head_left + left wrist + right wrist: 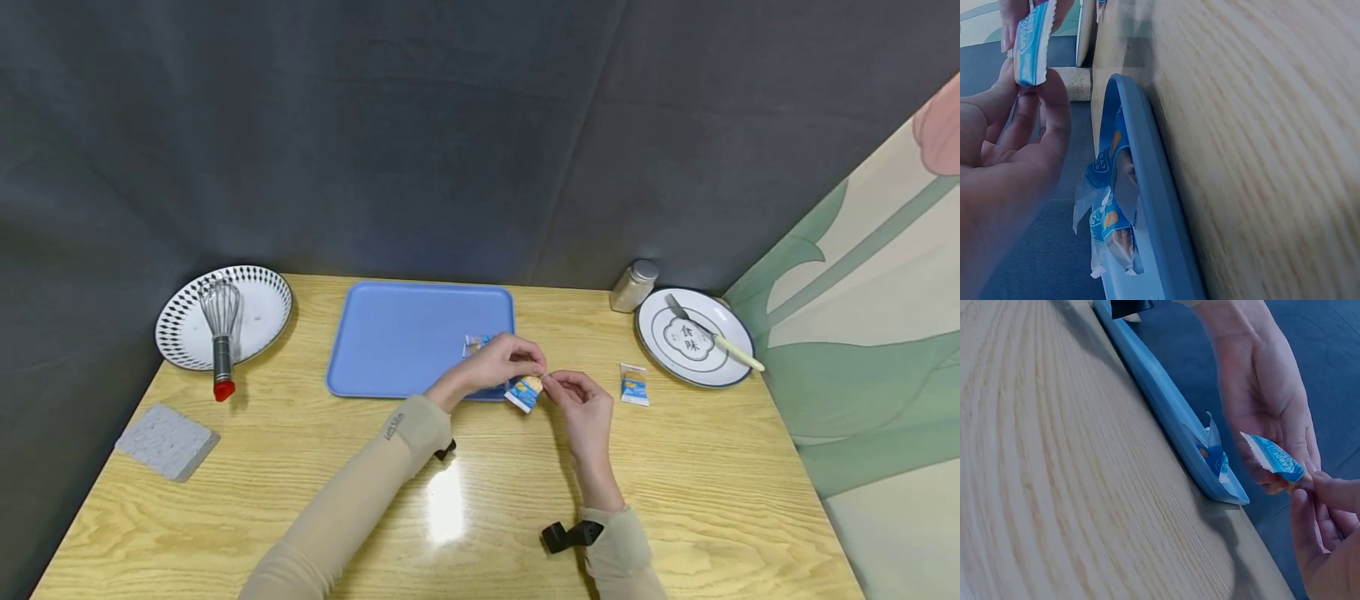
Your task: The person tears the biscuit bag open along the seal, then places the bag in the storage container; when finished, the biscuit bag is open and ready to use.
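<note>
At the left of the frame we see a wire whisk (222, 354) laid over a round patterned plate (262, 317), above a pitted grey block (167, 440); at centre, the left hand (498, 360) partly covers the lower right of a smooth blue tray (412, 333), so we cannot count the glossy wrapped packets (1110, 219) inside; over that corner, left hand and right hand (587, 410) each pinch a crimped snack packet (523, 394), fingertips hiding its upper end; both beige sleeves (360, 483) run off the bottom edge; farther right, a lone packet (634, 386), its print too small to read, lies on wood-grain tabletop (712, 475); a metal-capped shaker (632, 292) stands near a dark-rimmed plate (660, 333) bearing a pale-handled fork (716, 337).
</note>
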Tool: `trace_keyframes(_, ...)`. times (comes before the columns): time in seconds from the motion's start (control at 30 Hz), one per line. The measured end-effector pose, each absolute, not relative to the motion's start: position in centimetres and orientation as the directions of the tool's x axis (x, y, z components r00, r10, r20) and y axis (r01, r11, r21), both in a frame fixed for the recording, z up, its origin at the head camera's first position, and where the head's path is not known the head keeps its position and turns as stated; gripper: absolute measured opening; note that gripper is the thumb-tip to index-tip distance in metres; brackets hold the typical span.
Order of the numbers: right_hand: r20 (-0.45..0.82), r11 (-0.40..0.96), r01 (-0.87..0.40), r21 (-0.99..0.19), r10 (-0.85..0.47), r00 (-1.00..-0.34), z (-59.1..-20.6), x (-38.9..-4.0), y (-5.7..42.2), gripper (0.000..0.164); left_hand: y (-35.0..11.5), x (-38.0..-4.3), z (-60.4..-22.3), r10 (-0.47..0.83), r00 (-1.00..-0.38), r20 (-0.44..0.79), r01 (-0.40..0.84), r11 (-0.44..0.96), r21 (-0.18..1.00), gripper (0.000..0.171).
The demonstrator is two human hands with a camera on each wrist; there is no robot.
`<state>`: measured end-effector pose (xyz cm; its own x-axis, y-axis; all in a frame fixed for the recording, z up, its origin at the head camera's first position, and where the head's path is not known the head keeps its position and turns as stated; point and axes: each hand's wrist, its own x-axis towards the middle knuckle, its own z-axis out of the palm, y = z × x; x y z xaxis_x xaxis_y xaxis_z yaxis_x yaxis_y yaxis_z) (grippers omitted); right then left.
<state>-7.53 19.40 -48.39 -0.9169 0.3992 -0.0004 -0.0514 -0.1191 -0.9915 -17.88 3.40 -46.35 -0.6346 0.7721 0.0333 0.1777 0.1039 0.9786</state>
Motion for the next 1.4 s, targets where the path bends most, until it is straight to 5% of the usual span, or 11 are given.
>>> trace_keyframes(0.3, -0.032, -0.180, -0.057, -0.982, 0.456, -0.889, -48.8, -7.6, 18.7, 0.007, 3.7, -17.8, -47.1, 0.767, -0.641, 0.013, 0.142, 0.102, 0.985, 0.015)
trace_keyframes(0.7, 0.161, 0.101, -0.127, -0.987, 0.538, -0.828, -49.6, -8.3, 17.3, 0.009, 4.9, -16.8, -47.1, 0.598, -0.787, -0.155, -0.084, 0.144, 0.986, 0.013)
trace_keyframes(1.3, 0.347, 0.311, -0.201, -0.929, 0.543, -0.765, -50.0, -8.0, 16.4, 0.008, 5.8, -15.9, -47.4, 0.575, -0.743, -0.342, -0.442, -0.039, 0.896, 0.022)
trace_keyframes(1.4, 0.362, 0.310, -0.223, -0.924, 0.523, -0.772, -49.8, -7.8, 16.3, 0.007, 5.9, -15.8, -47.4, 0.536, -0.775, -0.336, -0.428, -0.052, 0.902, 0.023)
